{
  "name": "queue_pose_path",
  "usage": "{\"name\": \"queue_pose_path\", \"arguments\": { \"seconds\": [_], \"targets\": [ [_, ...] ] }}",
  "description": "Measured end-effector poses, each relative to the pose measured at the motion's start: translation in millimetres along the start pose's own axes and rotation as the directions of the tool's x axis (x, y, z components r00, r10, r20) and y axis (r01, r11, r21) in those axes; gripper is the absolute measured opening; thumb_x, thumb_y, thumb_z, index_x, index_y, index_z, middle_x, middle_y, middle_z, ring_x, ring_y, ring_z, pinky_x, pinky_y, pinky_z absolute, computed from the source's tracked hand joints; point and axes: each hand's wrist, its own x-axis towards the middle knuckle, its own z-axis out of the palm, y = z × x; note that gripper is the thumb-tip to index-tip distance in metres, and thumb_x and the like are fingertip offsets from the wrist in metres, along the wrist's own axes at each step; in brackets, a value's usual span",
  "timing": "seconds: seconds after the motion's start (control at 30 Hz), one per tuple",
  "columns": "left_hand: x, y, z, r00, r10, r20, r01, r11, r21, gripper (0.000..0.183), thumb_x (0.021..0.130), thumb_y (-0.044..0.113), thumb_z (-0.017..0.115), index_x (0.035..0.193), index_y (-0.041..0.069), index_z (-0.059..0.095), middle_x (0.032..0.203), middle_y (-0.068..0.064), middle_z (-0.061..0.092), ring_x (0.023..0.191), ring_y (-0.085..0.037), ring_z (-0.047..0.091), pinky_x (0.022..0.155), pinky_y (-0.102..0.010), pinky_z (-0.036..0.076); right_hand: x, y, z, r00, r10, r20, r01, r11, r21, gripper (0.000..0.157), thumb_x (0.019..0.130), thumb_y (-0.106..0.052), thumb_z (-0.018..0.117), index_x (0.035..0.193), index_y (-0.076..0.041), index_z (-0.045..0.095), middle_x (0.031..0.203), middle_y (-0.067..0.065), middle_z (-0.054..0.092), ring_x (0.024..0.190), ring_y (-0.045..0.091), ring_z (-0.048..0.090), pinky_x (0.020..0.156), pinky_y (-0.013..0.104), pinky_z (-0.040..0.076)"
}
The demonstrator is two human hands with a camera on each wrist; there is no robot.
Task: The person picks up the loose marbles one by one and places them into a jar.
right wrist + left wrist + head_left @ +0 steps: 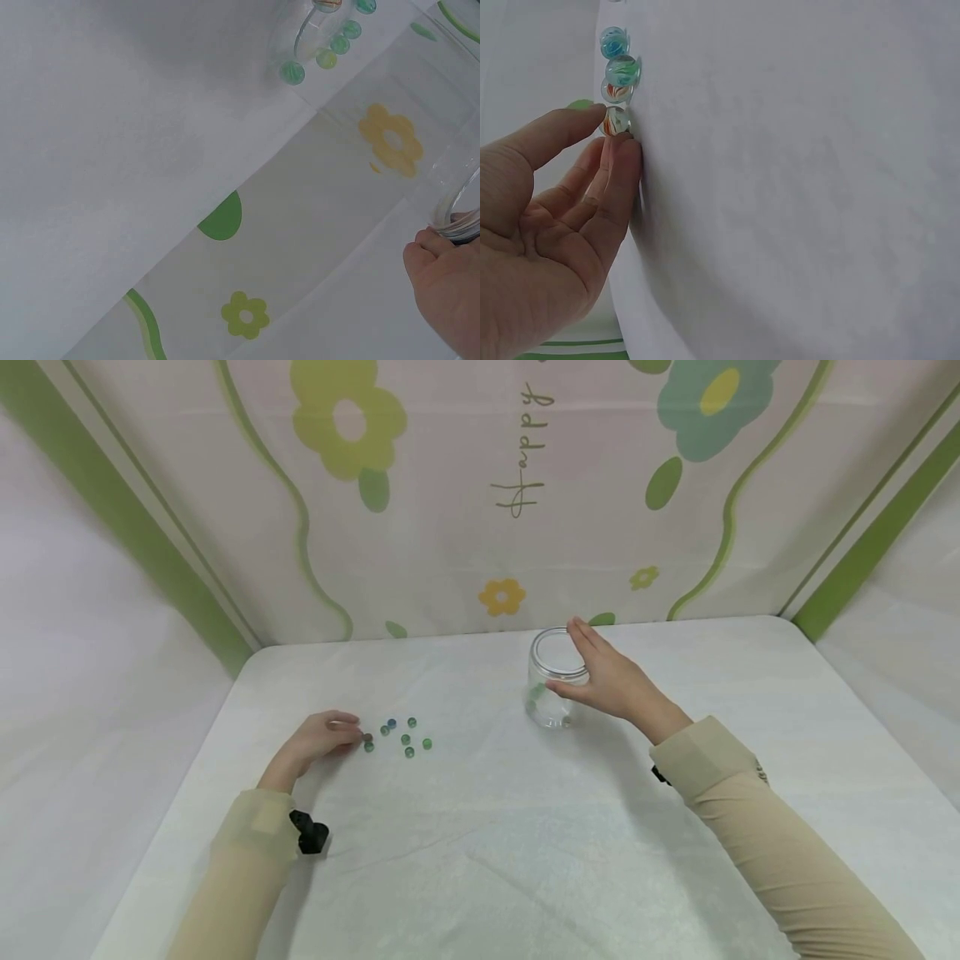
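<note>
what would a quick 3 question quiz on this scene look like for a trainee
1. Multiple choice: in the head view, what is at the rim of the jar?
a) the left hand
b) the right hand
c) neither hand

2. True or false: all the marbles in the head view are inside the jar.

3. Short answer: in the left wrist view, what sits between the thumb and fingertips of the left hand?

Key:
1. b
2. False; some are in the jar, but several lie on the table.
3. A clear marble with orange streaks.
</note>
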Motion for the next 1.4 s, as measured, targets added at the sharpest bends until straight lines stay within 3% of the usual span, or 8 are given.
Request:
{"name": "queue_pose_path", "arguments": {
  "seconds": [0.13, 0.33, 0.43, 0.7, 0.8, 1.03, 1.23, 1.4],
  "targets": [
    [-1.1, 1.1, -1.5, 1.0, -0.009, -0.006, 0.009, 1.0, -0.026, 0.051, 0.096, 0.025, 0.056, 0.136, -0.004, 0.046, 0.13, -0.025, 0.058, 0.101, -0.015, 0.066, 0.097, -0.037, 0.052, 0, 0, 0.2, 1.0, -0.001, -0.002, 0.001, 1.0, 0.001, 0.1, 0.086, -0.056, 0.061, 0.154, -0.008, 0.005, 0.163, 0.009, 0.003, 0.15, 0.03, 0.008, 0.119, 0.056, 0.023],
    [-2.9, 3.1, -5.3, 1.0, -0.019, -0.013, 0.018, 0.999, -0.052, 0.055, 0.097, 0.029, 0.054, 0.14, -0.002, 0.042, 0.136, -0.024, 0.053, 0.122, -0.032, 0.055, 0.108, -0.048, 0.043, 0, 0, 0.6, 1.0, -0.005, -0.004, 0.005, 1.0, 0.002, 0.1, 0.086, -0.057, 0.06, 0.154, -0.008, 0.005, 0.163, 0.009, 0.003, 0.15, 0.03, 0.008, 0.119, 0.055, 0.023],
    [-3.3, 4.8, -7.3, 1.0, -0.009, -0.005, 0.008, 0.996, -0.091, 0.057, 0.097, 0.031, 0.053, 0.143, -0.001, 0.038, 0.141, -0.024, 0.048, 0.129, -0.034, 0.05, 0.112, -0.049, 0.039, 0, 0, 1.0, 1.0, -0.006, -0.005, 0.006, 1.0, 0.002, 0.1, 0.086, -0.057, 0.06, 0.154, -0.008, 0.005, 0.163, 0.009, 0.003, 0.15, 0.03, 0.008, 0.119, 0.055, 0.023],
    [-1.3, 15.7, -5.7, 0.999, 0.038, -0.004, -0.038, 0.977, -0.21, 0.059, 0.097, 0.032, 0.054, 0.146, 0.003, 0.035, 0.143, -0.02, 0.047, 0.112, -0.007, 0.059, 0.113, -0.04, 0.041, 0, -1, 1.0, 1.0, -0.011, -0.008, 0.011, 1.0, 0.002, 0.1, 0.086, -0.057, 0.06, 0.154, -0.007, 0.006, 0.163, 0.009, 0.003, 0.15, 0.03, 0.009, 0.119, 0.055, 0.023],
    [-1.1, 24.3, -3.3, 0.999, 0.048, -0.003, -0.048, 0.965, -0.259, 0.059, 0.097, 0.031, 0.054, 0.146, 0.004, 0.034, 0.144, -0.019, 0.046, 0.108, -0.003, 0.06, 0.11, -0.032, 0.044, 0, -1, 0.8, 1.0, -0.011, -0.008, 0.011, 1.0, 0.002, 0.1, 0.086, -0.056, 0.06, 0.154, -0.007, 0.006, 0.163, 0.009, 0.004, 0.15, 0.03, 0.009, 0.119, 0.055, 0.023],
    [0.3, 51.7, 3.1, 0.997, 0.081, 0.007, -0.071, 0.911, -0.407, 0.059, 0.098, 0.025, 0.055, 0.148, 0.004, 0.032, 0.142, -0.016, 0.046, 0.1, 0.003, 0.059, 0.089, -0.009, 0.05, 0, -1, -0.4, 1.0, -0.01, -0.009, 0.01, 1.0, 0.001, 0.1, 0.086, -0.055, 0.062, 0.154, -0.007, 0.007, 0.163, 0.011, 0.005, 0.15, 0.031, 0.009, 0.119, 0.055, 0.023],
    [1.8, 76.6, 12.5, 0.99, 0.139, 0.03, -0.102, 0.836, -0.54, 0.054, 0.099, 0.013, 0.051, 0.148, 0.002, 0.031, 0.126, -0.005, 0.052, 0.093, 0.005, 0.061, 0.088, -0.01, 0.052, 0, -1, 0.2, 1.0, -0.013, -0.01, 0.013, 1.0, -0.002, 0.1, 0.086, -0.056, 0.061, 0.154, -0.007, 0.007, 0.163, 0.011, 0.005, 0.15, 0.03, 0.009, 0.119, 0.055, 0.024],
    [2.9, 101.4, 21.2, 0.984, 0.172, 0.046, -0.111, 0.794, -0.598, 0.052, 0.099, 0.008, 0.05, 0.147, 0.001, 0.032, 0.126, -0.007, 0.051, 0.094, 0.002, 0.062, 0.089, -0.011, 0.053, 1, 1, 0.9, 1.0, -0.011, -0.01, 0.011, 1.0, -0.008, 0.101, 0.086, -0.058, 0.06, 0.154, -0.008, 0.005, 0.163, 0.01, 0.004, 0.149, 0.031, 0.009, 0.118, 0.056, 0.024]
  ]
}}
